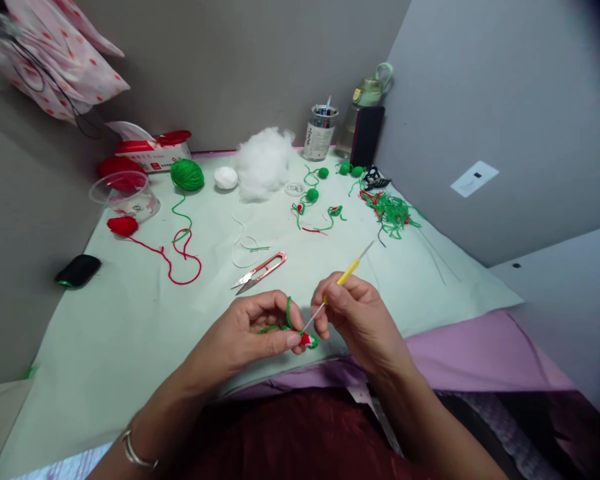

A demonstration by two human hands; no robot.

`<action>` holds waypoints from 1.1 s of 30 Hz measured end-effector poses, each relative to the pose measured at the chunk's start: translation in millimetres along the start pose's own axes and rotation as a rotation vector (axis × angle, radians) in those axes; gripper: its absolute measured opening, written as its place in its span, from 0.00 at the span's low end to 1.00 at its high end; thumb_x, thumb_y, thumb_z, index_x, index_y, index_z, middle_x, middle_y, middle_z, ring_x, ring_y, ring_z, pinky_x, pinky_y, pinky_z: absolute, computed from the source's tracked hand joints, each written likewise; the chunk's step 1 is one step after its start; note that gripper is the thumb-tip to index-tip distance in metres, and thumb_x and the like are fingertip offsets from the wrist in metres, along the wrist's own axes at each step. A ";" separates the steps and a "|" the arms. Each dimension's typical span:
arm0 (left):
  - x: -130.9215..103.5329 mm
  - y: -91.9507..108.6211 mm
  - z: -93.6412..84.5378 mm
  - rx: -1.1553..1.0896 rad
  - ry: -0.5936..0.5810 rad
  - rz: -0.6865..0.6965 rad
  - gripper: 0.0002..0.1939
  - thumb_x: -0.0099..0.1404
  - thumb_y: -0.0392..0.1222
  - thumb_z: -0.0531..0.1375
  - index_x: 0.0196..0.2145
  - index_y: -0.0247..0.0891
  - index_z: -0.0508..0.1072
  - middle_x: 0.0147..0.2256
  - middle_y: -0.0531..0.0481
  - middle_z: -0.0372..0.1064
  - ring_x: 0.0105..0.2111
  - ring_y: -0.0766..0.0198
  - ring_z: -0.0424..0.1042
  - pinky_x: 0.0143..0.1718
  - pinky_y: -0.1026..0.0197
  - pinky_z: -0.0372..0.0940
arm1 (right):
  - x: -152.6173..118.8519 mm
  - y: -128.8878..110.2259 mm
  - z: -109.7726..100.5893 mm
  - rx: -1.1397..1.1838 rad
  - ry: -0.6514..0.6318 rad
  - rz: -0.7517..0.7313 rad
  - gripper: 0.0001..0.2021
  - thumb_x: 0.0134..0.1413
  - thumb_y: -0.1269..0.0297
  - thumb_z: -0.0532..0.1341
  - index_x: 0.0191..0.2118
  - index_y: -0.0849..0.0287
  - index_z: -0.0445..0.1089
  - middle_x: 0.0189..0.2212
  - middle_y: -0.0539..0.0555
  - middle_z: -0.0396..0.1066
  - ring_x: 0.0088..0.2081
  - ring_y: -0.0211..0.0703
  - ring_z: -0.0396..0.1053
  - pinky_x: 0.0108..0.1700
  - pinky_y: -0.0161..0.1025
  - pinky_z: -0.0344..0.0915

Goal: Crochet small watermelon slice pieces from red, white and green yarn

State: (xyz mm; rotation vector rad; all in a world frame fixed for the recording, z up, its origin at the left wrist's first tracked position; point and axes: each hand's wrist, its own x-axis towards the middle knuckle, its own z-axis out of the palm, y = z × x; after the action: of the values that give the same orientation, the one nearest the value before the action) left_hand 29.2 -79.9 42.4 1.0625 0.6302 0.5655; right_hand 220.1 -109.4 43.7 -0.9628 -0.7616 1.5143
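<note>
Pale-green table cover [130, 323] | snips [279, 258] | green yarn ball [187, 175] | white stuffing [265, 163] | jar [319, 141] | tangled yarn scraps [393, 212]

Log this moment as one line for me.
left hand: pinching red-and-green yarn piece | right hand: holding yellow-handled hook, tip at piece | snips: lying on pale cloth, beyond hands

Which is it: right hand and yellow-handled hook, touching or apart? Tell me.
Touching. The head view plainly shows the right hand pinching the yellow-handled hook, no gap between.

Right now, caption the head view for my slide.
Left hand pinches a small red and green yarn piece; the right hand holds a yellow-handled hook, snips lying beyond.
</note>
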 end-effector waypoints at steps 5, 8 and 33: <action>-2.0 0.2 -6.9 0.066 -0.156 -0.052 0.05 0.62 0.41 0.70 0.31 0.41 0.78 0.32 0.47 0.77 0.39 0.55 0.76 0.46 0.52 0.70 | 1.5 -8.1 -2.2 -0.042 -0.215 0.153 0.18 0.50 0.50 0.75 0.26 0.61 0.76 0.17 0.48 0.74 0.16 0.31 0.68 0.19 0.28 0.65; -2.0 1.6 -5.9 0.114 -0.136 -0.025 0.06 0.61 0.41 0.71 0.30 0.41 0.78 0.32 0.46 0.77 0.37 0.54 0.76 0.45 0.50 0.72 | 4.3 -8.1 -2.4 -0.041 -0.232 0.192 0.19 0.50 0.49 0.75 0.26 0.61 0.75 0.17 0.48 0.75 0.15 0.31 0.68 0.19 0.27 0.65; 4.5 -6.9 30.9 0.105 0.536 0.602 0.08 0.64 0.28 0.67 0.33 0.41 0.78 0.33 0.56 0.74 0.33 0.69 0.78 0.39 0.68 0.74 | -26.7 22.4 23.0 -0.301 0.210 -0.736 0.09 0.64 0.71 0.66 0.42 0.48 0.82 0.33 0.52 0.80 0.35 0.43 0.78 0.38 0.42 0.77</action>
State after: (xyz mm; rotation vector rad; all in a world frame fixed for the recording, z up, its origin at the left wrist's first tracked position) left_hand 55.1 -98.4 45.9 1.2097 0.8090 1.3836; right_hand 190.3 -138.3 38.9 -0.8996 -1.0602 0.6629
